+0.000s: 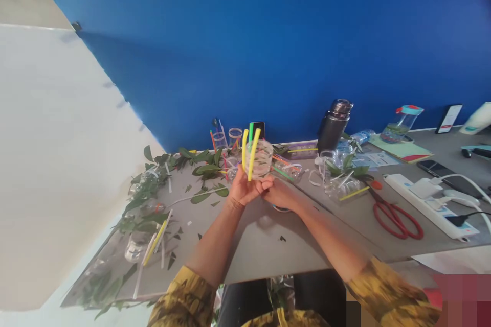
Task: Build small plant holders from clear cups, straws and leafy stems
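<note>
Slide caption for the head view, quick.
Left hand and right hand hold a clear cup with yellow straws over a leaf-strewn grey table.

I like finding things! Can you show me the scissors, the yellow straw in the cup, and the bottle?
Scissors (397, 222): head view, on the red handle.
Yellow straw (253, 156): head view, on its middle.
Bottle (333, 130): head view, on its dark body.

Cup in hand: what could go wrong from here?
The yellow straws stand loose in the clear cup, held up by the left hand and right hand. If tilted, the straws might slide out, possibly among the leaves on the table. The red scissors lie open-handled to the right; a careless reach by the right arm could knock them.
</note>
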`<action>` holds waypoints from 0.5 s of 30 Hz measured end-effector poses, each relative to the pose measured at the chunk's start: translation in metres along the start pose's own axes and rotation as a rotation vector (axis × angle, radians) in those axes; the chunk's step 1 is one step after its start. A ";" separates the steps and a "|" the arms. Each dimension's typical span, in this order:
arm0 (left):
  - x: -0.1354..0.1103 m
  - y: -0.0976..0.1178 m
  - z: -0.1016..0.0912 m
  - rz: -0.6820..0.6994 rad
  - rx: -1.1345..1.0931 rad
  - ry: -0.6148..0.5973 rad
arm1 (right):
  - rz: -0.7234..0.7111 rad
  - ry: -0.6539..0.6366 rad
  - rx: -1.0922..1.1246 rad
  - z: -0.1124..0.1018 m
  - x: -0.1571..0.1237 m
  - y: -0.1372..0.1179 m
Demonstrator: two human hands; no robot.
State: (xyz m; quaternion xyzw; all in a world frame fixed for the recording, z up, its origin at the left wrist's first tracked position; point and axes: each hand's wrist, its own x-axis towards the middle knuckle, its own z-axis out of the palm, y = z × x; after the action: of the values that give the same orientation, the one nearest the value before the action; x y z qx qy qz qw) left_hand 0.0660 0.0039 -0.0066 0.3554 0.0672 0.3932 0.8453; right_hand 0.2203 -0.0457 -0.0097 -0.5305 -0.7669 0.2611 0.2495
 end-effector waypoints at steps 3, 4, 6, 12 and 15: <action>0.002 0.010 -0.020 0.105 -0.053 0.141 | 0.114 -0.060 0.185 -0.031 -0.019 0.017; 0.003 0.011 -0.024 0.124 -0.067 0.184 | 0.144 -0.103 0.325 -0.043 -0.027 0.022; 0.007 0.010 -0.030 0.127 -0.090 0.255 | 0.094 -0.128 0.657 -0.064 -0.039 0.030; 0.012 -0.005 -0.029 0.014 -0.130 0.275 | -0.092 0.087 1.042 -0.093 -0.027 0.028; 0.012 -0.009 -0.029 -0.001 -0.124 0.254 | -0.090 0.179 0.981 -0.094 -0.002 0.015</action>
State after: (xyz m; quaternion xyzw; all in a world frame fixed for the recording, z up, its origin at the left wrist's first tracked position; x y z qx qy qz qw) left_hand 0.0684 0.0249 -0.0321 0.2496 0.1495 0.4380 0.8506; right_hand 0.2934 -0.0299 0.0494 -0.3373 -0.5513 0.5335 0.5457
